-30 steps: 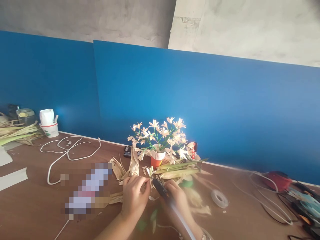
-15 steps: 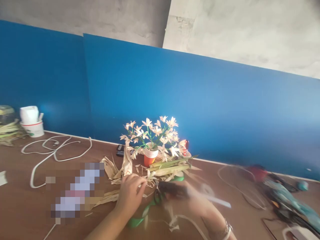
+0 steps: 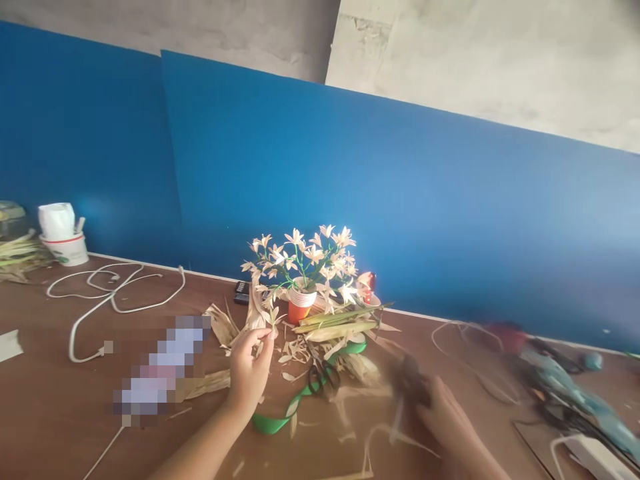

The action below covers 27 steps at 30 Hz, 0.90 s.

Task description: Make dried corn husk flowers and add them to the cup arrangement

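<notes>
Flower (image 3: pixel 274 317) first: it's a tiny pale one, and it's pinched between the thumb and forefinger of the left hand (image 3: pixel 249 367), petals up, held just in front of the potted bunch. That left hand is clamped on it at the base, fingertips together. The right hand (image 3: pixel 446 410) is well off to the other side, at a dark tool (image 3: pixel 411 381) with a pale stick-like bit hanging under it. Everything's super smeared there, so I can't tell if the fingers are wrapped round it or loose.

Behind the left hand, a bunch of white blossoms (image 3: pixel 314 255) on green stems stands upright in an orange-and-white paper cup (image 3: pixel 301 308). Green leaf strips (image 3: pixel 340 327) lie beside the cup, with dry husks (image 3: pixel 361 368) and small scraps scattered in front.

Scissors (image 3: pixel 324 377) with black handles lie on the brown tabletop (image 3: pixel 45 413) between the two hands, touching a curl of green ribbon (image 3: pixel 273 424). Over on the left there's a looped white cable (image 3: pixel 75 333), a pixelated patch I can't make out, and a white tub (image 3: pixel 70 251) with a red rim. Blue panel (image 3: pixel 350 173) runs along the back edge.
</notes>
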Motion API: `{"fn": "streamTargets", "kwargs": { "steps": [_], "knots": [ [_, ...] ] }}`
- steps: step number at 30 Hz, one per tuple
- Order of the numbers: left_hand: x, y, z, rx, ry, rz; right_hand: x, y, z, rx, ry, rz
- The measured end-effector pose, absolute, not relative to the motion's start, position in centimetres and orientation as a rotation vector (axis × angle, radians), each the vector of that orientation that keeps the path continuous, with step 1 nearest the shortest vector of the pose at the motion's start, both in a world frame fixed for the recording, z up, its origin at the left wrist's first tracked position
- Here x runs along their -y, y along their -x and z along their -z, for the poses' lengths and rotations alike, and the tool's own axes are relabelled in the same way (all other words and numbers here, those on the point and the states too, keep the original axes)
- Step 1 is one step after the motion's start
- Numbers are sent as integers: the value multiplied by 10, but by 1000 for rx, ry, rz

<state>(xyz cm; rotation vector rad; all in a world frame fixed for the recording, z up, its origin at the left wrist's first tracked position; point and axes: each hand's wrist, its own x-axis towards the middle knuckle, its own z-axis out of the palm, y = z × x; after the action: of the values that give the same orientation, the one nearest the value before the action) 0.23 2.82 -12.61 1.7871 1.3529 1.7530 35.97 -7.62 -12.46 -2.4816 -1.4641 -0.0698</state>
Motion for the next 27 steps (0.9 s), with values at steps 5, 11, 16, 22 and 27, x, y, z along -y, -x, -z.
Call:
{"fn": "streamTargets", "kwargs": {
  "steps": [5,11,16,22,27],
  "knots": [
    [-30,-1,126,-1359,-1744,-1764,64,-303,83,1577,2548,226],
    [-29,-3,129,-1381,-1783,-1732,8,-181,80,2224,1617,-229],
    [-28,-4,130,-1391,-1798,-1757,-26,-140,114,2375,1555,-223],
    [-32,-5,136,-1432,-1836,-1752,-32,-144,124,2353,1610,-188],
    [-31,-6,134,-1497,-1933,-1755,-29,-152,107,2068,1589,-288]
  ]
}}
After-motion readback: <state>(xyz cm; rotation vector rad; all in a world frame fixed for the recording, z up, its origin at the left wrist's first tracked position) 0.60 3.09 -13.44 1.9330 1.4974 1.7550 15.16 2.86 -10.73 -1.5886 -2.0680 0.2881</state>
